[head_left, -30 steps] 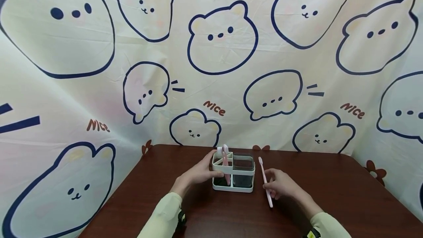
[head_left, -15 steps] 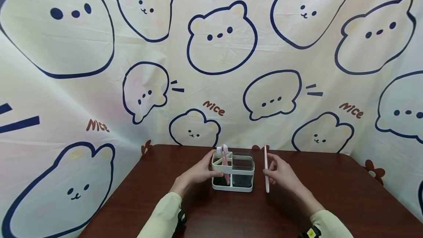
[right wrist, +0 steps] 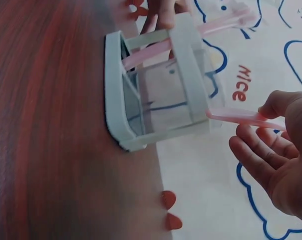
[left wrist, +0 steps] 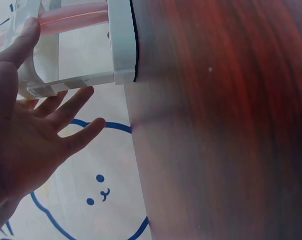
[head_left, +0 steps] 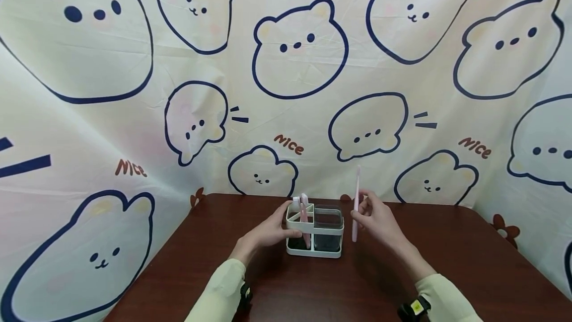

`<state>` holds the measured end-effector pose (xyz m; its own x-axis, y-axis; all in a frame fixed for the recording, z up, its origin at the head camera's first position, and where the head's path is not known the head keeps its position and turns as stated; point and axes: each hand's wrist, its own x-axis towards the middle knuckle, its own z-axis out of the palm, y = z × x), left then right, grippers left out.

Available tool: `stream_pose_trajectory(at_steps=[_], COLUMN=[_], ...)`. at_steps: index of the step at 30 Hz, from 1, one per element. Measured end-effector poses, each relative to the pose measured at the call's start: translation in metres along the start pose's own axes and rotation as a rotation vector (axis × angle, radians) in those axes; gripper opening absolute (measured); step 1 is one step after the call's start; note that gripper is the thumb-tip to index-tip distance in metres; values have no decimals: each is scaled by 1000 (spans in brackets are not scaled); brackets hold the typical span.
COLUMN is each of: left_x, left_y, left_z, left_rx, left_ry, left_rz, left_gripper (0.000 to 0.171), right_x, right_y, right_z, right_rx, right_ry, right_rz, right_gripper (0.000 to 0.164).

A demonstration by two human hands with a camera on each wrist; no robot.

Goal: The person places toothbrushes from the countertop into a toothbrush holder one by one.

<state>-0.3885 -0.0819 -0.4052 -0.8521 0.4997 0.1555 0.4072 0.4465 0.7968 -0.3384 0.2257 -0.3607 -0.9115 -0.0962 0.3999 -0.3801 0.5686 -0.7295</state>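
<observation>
A white toothbrush holder [head_left: 328,231] stands on the table, with a clear cup [head_left: 327,243] in its right side. Inside its divided left side leans a pink toothbrush [head_left: 304,214], beside something with a white top [head_left: 296,202]. My left hand [head_left: 268,227] holds the holder's left end, thumb across the front and fingers at the side and back. To the right of the holder, my right hand [head_left: 380,217] pinches a second pink toothbrush [head_left: 356,198] nearly upright, raised off the table. In the right wrist view that toothbrush [right wrist: 235,117] lies between thumb and fingertips.
The dark brown wooden table [head_left: 286,292] extends to a pale cloth backdrop [head_left: 308,123] printed with blue-outlined animal heads. The backdrop hangs close behind the table's back edge and along both sides.
My right hand has turned the toothbrush from slanted to upright and lifted it, bringing it slightly nearer the holder. My left hand stays on the holder.
</observation>
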Motion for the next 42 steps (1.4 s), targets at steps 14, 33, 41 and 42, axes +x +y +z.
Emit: stream_pose_trajectory(at_steps=[14,33,41,42], left_x=[-1,0,0,0], left_y=[2,2,2,3], left_z=[0,0,-1,-1], left_rx=[11,21,18,16], left_ry=[-1,-12,-14,-16], left_rz=[-8,9,4,5], left_gripper=[85,83,82,82], right_x=[14,25,27,27], right_y=[-32,-60,-66,-66], right_z=[15,37,49,51], right_rx=[27,104,30,26], right_ry=[54,52,84,82], right_rz=[-79,-101,-115,-114], right_gripper=[52,47,45,45])
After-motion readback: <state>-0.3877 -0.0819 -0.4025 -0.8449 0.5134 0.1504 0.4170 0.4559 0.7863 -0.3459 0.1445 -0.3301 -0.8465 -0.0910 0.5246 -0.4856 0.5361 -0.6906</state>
